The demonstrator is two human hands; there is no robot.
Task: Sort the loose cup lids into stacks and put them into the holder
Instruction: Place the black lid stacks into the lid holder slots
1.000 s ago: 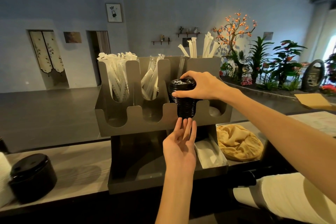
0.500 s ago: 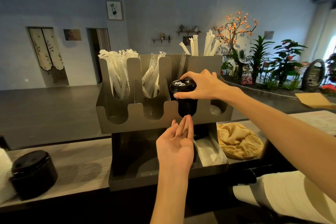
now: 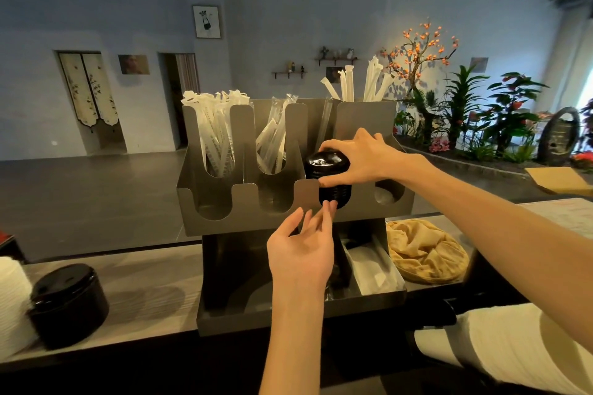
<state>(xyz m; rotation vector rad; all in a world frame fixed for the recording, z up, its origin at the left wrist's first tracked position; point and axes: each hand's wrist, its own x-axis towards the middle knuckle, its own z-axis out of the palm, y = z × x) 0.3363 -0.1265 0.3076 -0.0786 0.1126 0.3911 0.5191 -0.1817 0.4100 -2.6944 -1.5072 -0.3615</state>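
Observation:
A stack of black cup lids [image 3: 327, 166] stands partly inside the third front slot of the grey metal holder [image 3: 244, 195]. My right hand [image 3: 362, 157] grips the top of the stack from the right, thumb in front and fingers curled over it. Just below, my left hand [image 3: 301, 250] is palm up with straight fingers, and its fingertips touch the bottom of the stack through the slot. A second, wider stack of black lids [image 3: 69, 301] sits on the counter at the far left, next to a white lid stack [image 3: 11, 301].
Wrapped straws [image 3: 218, 134] fill the holder's rear slots. A beige cloth [image 3: 426, 253] lies right of the holder. White napkins [image 3: 375, 269] sit in the lower tray. Potted plants [image 3: 481, 118] line the ledge at the right.
The lid stack has sunk lower into the slot under my right hand. My left hand has turned more palm up and dropped slightly, fingertips staying under the stack.

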